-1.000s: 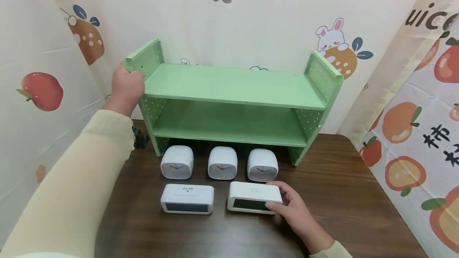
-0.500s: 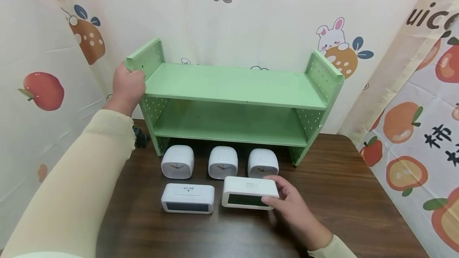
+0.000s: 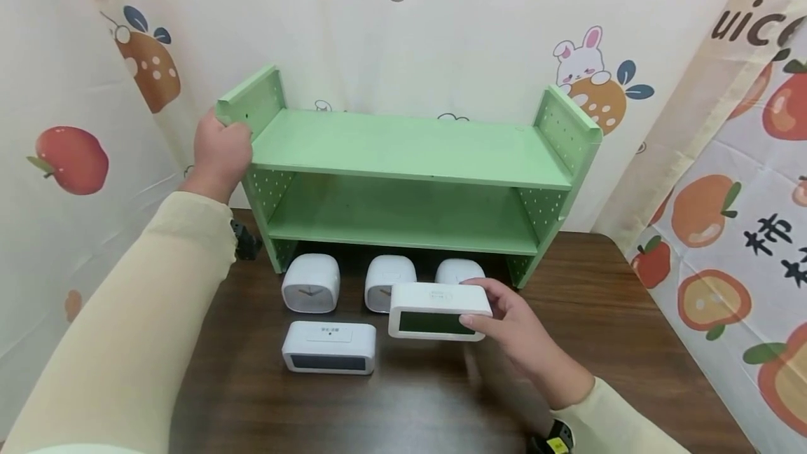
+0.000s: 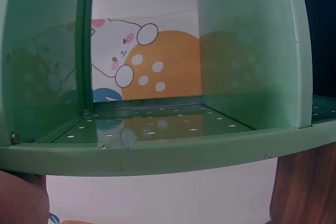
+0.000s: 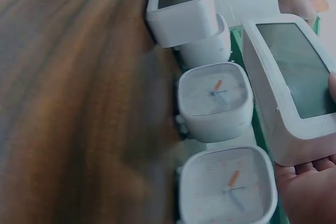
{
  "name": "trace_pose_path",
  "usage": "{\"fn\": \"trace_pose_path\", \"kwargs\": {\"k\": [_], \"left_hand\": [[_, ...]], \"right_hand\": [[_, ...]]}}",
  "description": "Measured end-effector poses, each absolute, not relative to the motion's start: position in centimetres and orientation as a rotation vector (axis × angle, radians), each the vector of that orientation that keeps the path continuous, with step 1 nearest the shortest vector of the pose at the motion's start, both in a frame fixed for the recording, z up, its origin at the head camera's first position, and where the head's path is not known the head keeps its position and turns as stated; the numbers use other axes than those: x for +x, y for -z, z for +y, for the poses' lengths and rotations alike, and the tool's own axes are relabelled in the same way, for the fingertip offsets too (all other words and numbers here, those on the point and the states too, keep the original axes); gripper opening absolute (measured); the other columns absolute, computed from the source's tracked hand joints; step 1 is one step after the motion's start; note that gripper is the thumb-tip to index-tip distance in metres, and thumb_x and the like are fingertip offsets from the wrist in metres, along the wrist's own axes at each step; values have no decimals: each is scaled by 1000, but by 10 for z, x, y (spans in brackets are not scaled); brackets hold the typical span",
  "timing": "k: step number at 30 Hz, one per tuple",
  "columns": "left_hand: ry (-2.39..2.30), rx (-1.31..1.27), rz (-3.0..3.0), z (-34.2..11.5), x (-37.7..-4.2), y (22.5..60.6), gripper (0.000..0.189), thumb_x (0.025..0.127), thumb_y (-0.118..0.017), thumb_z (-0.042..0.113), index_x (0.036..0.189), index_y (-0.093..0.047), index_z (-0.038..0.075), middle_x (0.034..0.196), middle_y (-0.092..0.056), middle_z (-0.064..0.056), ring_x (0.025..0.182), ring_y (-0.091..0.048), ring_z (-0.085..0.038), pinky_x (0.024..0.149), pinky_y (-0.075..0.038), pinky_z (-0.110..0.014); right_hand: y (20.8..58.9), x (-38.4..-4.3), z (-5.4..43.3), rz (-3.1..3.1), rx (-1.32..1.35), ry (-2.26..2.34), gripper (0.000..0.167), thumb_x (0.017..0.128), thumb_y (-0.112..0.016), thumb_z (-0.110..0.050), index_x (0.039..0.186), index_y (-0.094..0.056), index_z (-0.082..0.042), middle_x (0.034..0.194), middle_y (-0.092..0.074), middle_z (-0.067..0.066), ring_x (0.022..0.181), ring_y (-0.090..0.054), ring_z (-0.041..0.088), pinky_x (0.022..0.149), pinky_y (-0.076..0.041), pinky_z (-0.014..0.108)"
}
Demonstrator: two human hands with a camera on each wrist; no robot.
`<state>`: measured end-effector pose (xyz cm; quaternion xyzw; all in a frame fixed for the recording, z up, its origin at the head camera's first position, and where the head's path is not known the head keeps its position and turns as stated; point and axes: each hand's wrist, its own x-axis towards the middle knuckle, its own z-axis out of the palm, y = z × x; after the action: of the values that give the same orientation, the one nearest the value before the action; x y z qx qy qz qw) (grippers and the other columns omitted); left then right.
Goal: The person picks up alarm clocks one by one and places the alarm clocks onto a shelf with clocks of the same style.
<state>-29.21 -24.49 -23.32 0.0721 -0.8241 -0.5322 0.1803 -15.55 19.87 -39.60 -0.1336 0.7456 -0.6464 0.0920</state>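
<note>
My right hand (image 3: 520, 331) grips the right end of a white digital clock (image 3: 439, 300), thumb on its dark screen and fingers behind. The clock is lifted off the table, in front of the right-hand white analog clock (image 3: 459, 270), partly hiding it. My left hand (image 3: 221, 153) holds the left side panel of the green two-tier shelf (image 3: 403, 149); in the left wrist view only part of that hand shows, below the shelf's edge (image 4: 157, 153). A second white digital clock (image 3: 329, 347) rests on the table at front left.
Two more white analog clocks, the left one (image 3: 311, 283) and the middle one (image 3: 389, 273), stand in a row before the shelf's base. The dark wooden table (image 3: 605, 314) reaches back to a printed curtain (image 3: 441, 26).
My right hand has raised the digital clock off the table and carried it slightly left and away from me, over the front of the analog clocks. My left hand stays on the shelf.
</note>
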Motion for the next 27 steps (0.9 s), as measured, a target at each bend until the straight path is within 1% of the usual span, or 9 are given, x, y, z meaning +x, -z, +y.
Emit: {"fn": "trace_pose_path", "kwargs": {"k": [2, 7, 12, 14, 21, 25, 27], "left_hand": [[1512, 200, -2326, -245, -292, 233, 58, 99, -31, 12, 156, -42, 17, 154, -47, -2, 129, -43, -16, 115, -33, -42], [1524, 200, -2322, -246, -293, 234, 58, 99, -32, 13, 156, -43, 17, 153, -47, -3, 130, -42, -16, 115, -33, -42], [1514, 204, -2333, -247, -294, 235, 56, 100, -31, 14, 155, -43, 17, 152, -48, -4, 127, -44, -17, 112, -35, -42], [1507, 207, -2335, -247, -294, 235, 57, 100, -30, 13, 155, -42, 17, 152, -48, -4, 126, -44, -17, 111, -36, -42], [1514, 216, -2322, -247, -295, 233, 58, 99, -30, 13, 156, -42, 15, 153, -48, -5, 128, -43, -17, 113, -35, -42], [1527, 227, -2332, -247, -294, 232, 59, 99, -30, 13, 157, -40, 18, 155, -46, -3, 130, -42, -17, 115, -33, -43], [1529, 231, -2335, -246, -294, 231, 59, 99, -30, 13, 157, -40, 19, 155, -46, -2, 130, -42, -17, 115, -33, -43]], "right_hand": [[389, -158, 198, 2227, -411, 1910, 49, 94, -74, -6, 138, -55, 0, 126, -59, 19, 106, -56, 29, 79, -54, 33], [370, -166, 197, 2226, -473, 1919, 48, 95, -73, -5, 139, -54, -1, 128, -59, 16, 109, -58, 26, 81, -53, 32], [346, -174, 190, 2134, -501, 2011, 48, 95, -70, 1, 139, -53, 0, 130, -58, 13, 113, -57, 24, 88, -52, 30], [335, -177, 187, 2109, -508, 2038, 47, 95, -69, 2, 139, -52, 0, 132, -57, 14, 116, -56, 25, 91, -51, 30], [304, -190, 177, 2126, -529, 2029, 46, 98, -66, 0, 142, -50, -3, 141, -53, 13, 126, -51, 28, 99, -47, 31], [289, -195, 172, 2112, -565, 2042, 44, 99, -64, -1, 141, -50, -3, 138, -54, 11, 126, -51, 27, 102, -46, 31], [281, -196, 169, 2100, -586, 2059, 43, 99, -64, -1, 140, -51, -2, 135, -56, 11, 124, -51, 26, 101, -45, 30]]}}
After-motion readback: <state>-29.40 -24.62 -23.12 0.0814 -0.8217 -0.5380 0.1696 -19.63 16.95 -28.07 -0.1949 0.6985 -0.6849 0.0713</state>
